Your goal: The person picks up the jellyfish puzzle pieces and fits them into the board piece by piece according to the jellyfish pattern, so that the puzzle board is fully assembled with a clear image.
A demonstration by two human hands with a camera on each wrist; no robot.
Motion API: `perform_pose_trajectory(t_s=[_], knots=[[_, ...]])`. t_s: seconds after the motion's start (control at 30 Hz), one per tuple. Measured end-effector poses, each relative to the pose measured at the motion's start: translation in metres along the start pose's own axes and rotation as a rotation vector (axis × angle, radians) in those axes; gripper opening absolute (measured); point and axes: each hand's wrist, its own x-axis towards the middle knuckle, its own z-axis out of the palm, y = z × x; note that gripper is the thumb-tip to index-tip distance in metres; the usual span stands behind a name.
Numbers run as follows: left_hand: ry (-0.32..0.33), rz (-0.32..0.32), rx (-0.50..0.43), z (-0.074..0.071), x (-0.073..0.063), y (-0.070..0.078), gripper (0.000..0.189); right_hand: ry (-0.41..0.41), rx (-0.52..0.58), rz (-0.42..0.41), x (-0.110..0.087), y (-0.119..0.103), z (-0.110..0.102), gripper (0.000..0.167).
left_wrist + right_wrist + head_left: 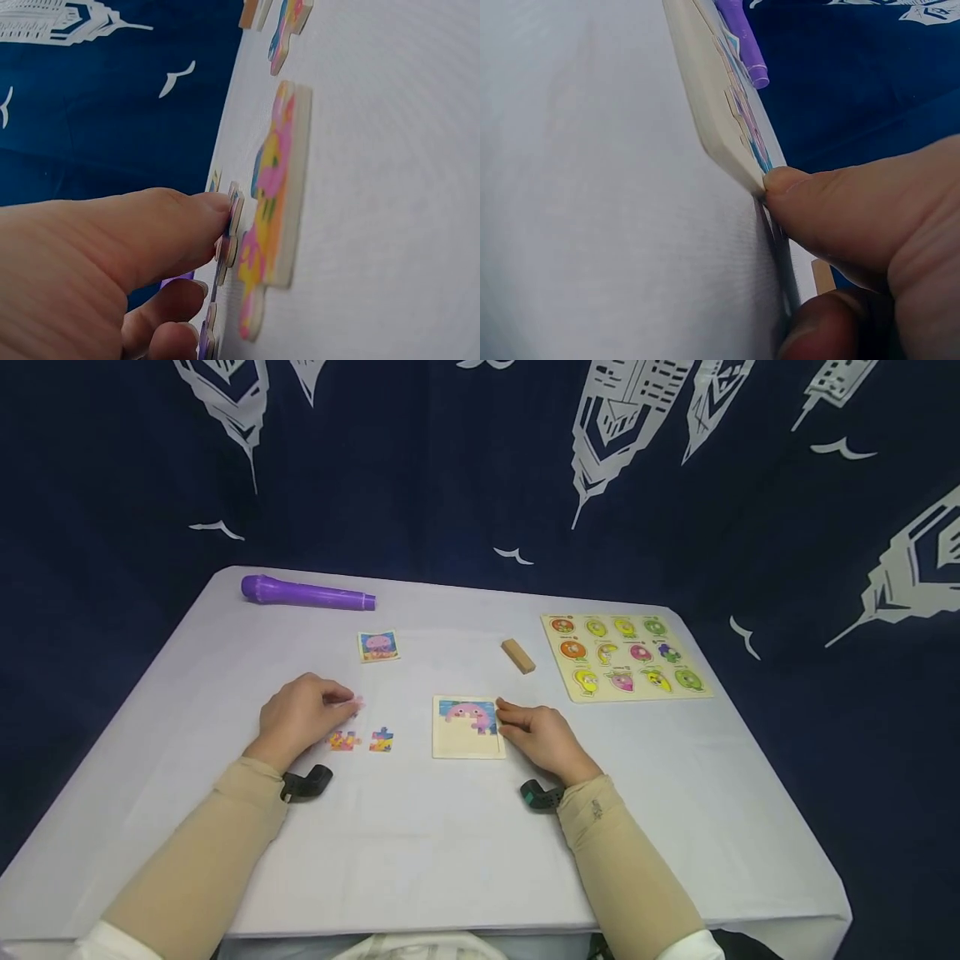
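Observation:
My left hand [306, 714] is at the left, its thumb and fingertips at a small pink puzzle piece [358, 702]. The left wrist view shows the thumb against that puzzle piece [231, 229]. Two puzzle pieces, one pink and yellow [344, 741] and one blue and yellow [382, 741], lie beside this hand. A square wooden puzzle board [465, 745] rests mid-table, pink and blue pieces filling its upper part. At the board's right edge, my right hand [546, 739] grips it, the thumb on its near corner in the right wrist view.
Behind the pieces lies a small picture card [378, 647]. A purple toy microphone [307, 593] is at the back left. Towards the right are a wooden block [518, 656] and a fruit board [626, 658]. A dark blue curtain [420, 468] hangs behind the white table [405, 860].

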Motion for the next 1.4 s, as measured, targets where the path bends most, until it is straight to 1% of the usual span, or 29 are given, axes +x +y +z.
perform_pose_trajectory(t_s=[0.27,0.47,0.63,0.8,0.9,0.97,1.03,1.17,1.3,1.4], knots=[[-0.020,-0.025,-0.018,-0.002,0.001,0.001,0.032,0.003,-0.012,0.004,0.001,0.002,0.002,0.034],[0.000,-0.031,-0.072,-0.001,-0.003,0.004,0.029,0.007,-0.028,-0.012,0.002,0.001,0.003,0.034],[0.024,-0.016,-0.072,0.000,-0.003,0.005,0.027,0.009,-0.039,-0.018,0.002,0.001,0.003,0.034],[-0.004,-0.020,-0.085,0.001,-0.003,0.005,0.033,0.005,-0.032,-0.014,0.001,0.000,0.003,0.034],[-0.015,-0.022,-0.094,0.002,-0.002,0.006,0.029,0.004,-0.027,-0.013,0.001,-0.001,0.002,0.034],[-0.008,-0.019,-0.108,0.002,-0.001,0.006,0.023,0.005,-0.025,-0.012,0.001,-0.001,0.001,0.034],[0.005,-0.015,-0.148,0.003,0.000,0.008,0.021,0.005,-0.025,-0.009,0.001,-0.001,0.001,0.034],[0.020,-0.002,-0.269,0.005,0.001,0.012,0.022,0.003,-0.023,-0.002,0.002,0.001,0.002,0.034],[-0.013,0.013,-0.372,0.010,0.000,0.020,0.021,0.006,-0.017,-0.006,0.002,0.002,0.002,0.034],[-0.054,0.015,-0.414,0.013,-0.002,0.028,0.021,0.009,-0.013,-0.004,0.002,0.002,0.003,0.034]])
